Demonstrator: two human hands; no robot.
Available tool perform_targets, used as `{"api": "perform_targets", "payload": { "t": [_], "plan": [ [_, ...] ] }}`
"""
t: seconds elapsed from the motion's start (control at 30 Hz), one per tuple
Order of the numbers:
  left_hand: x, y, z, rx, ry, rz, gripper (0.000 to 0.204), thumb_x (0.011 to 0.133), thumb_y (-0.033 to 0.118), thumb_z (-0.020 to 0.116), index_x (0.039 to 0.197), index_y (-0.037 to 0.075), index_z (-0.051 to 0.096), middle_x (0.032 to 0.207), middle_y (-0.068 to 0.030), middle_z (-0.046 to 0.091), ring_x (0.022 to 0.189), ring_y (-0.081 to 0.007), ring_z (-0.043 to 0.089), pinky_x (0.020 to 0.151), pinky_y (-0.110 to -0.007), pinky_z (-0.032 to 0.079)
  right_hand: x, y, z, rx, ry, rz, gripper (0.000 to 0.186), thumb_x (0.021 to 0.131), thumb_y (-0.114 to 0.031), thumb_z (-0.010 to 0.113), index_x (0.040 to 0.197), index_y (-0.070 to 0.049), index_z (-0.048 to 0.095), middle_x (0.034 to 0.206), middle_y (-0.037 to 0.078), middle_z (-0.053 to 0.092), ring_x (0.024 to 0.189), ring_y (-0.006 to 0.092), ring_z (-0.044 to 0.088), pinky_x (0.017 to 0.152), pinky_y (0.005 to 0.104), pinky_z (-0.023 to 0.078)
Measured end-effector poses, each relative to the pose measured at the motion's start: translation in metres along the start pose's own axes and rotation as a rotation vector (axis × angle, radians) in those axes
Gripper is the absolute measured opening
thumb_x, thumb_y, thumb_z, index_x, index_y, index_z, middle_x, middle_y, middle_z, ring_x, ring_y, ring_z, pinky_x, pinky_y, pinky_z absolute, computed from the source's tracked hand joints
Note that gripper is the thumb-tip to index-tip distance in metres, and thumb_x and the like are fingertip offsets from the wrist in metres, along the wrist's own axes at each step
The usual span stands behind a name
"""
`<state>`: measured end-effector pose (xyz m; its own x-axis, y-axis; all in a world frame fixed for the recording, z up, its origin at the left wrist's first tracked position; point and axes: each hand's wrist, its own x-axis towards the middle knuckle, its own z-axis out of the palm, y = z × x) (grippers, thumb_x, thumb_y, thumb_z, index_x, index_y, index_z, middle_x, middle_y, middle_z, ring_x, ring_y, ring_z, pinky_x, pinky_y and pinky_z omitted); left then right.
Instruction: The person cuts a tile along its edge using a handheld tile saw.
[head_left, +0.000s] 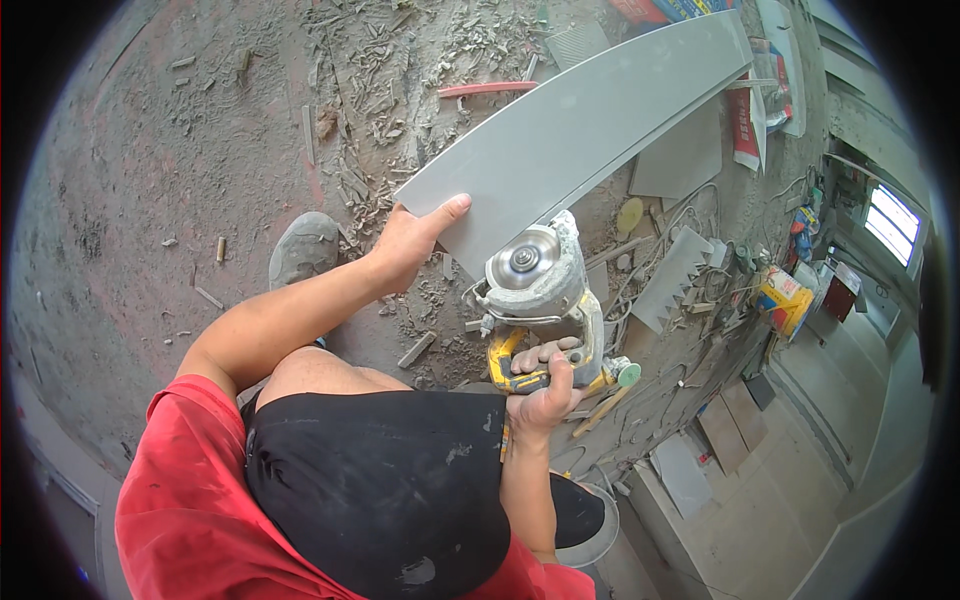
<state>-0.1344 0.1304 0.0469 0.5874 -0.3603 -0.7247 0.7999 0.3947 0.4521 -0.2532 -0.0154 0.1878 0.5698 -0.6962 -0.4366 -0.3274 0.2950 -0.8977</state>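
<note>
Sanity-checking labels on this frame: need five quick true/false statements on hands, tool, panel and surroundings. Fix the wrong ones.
1. The left hand holds the grey panel, thumb on its upper face. True.
2. The saw is in the left hand. False: the right hand grips the saw by its handle.
3. The saw has a round blade. True.
4. The red strip lies on top of the grey panel. False: the red strip lies on the floor, to the panel's left in the picture.
5. The person's shirt is black. False: the shirt is red; the shorts are black.
</note>
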Motion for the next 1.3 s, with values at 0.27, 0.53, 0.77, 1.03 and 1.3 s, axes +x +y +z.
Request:
{"api": "perform_targets", "payload": {
  "t": [0.27, 0.53, 0.77, 1.03, 1.3],
  "plan": [
    [0.002, -0.004, -0.003, 0.026, -0.041, 0.035, 0.065, 0.095, 0.038, 0.070, 0.142, 0.001, 0.046, 0.131, -0.0133, 0.059, 0.117, -0.0245, 0.059, 0.099, -0.043, 0.051, -0.003, 0.001, 0.000, -0.019, 0.003, 0.000, 0.013, 0.085, -0.008, 0.052, 0.096, -0.001, 0.049, 0.068, 0.005, 0.048, 0.053, 0.0165, 0.049, 0.050, 0.0344, 0.048],
    [0.001, -0.003, -0.001, 0.009, -0.054, 0.025, 0.067, 0.095, 0.040, 0.070, 0.143, 0.001, 0.044, 0.132, -0.0140, 0.057, 0.119, -0.0254, 0.058, 0.100, -0.044, 0.050, -0.006, 0.001, -0.001, -0.013, 0.007, -0.006, 0.016, 0.085, -0.007, 0.051, 0.099, 0.000, 0.048, 0.068, 0.005, 0.048, 0.053, 0.0163, 0.049, 0.050, 0.0342, 0.048],
    [-0.004, 0.006, 0.005, -0.095, -0.074, -0.005, 0.066, 0.095, 0.038, 0.071, 0.143, 0.003, 0.043, 0.131, -0.0129, 0.058, 0.118, -0.0241, 0.059, 0.099, -0.043, 0.051, -0.009, 0.003, 0.000, -0.022, -0.007, 0.001, 0.016, 0.085, -0.005, 0.051, 0.100, 0.000, 0.048, 0.068, 0.005, 0.049, 0.053, 0.0167, 0.050, 0.050, 0.0340, 0.048],
    [-0.002, 0.015, 0.005, -0.049, -0.044, 0.012, 0.062, 0.094, 0.036, 0.072, 0.139, 0.002, 0.047, 0.126, -0.0114, 0.060, 0.111, -0.0220, 0.060, 0.092, -0.039, 0.052, -0.007, -0.009, -0.035, 0.122, 0.064, 0.067, 0.022, 0.086, -0.008, 0.052, 0.107, -0.004, 0.051, 0.073, 0.006, 0.052, 0.053, 0.0193, 0.051, 0.050, 0.0355, 0.046],
    [-0.003, 0.018, 0.011, -0.067, -0.025, -0.030, 0.064, 0.096, 0.037, 0.070, 0.143, 0.004, 0.042, 0.130, -0.0115, 0.057, 0.117, -0.0240, 0.060, 0.099, -0.043, 0.052, 0.009, -0.017, -0.037, 0.118, -0.029, -0.003, 0.027, 0.091, -0.015, 0.054, 0.117, -0.006, 0.056, 0.080, 0.004, 0.054, 0.064, 0.0161, 0.051, 0.059, 0.0334, 0.046]
  ]
}}
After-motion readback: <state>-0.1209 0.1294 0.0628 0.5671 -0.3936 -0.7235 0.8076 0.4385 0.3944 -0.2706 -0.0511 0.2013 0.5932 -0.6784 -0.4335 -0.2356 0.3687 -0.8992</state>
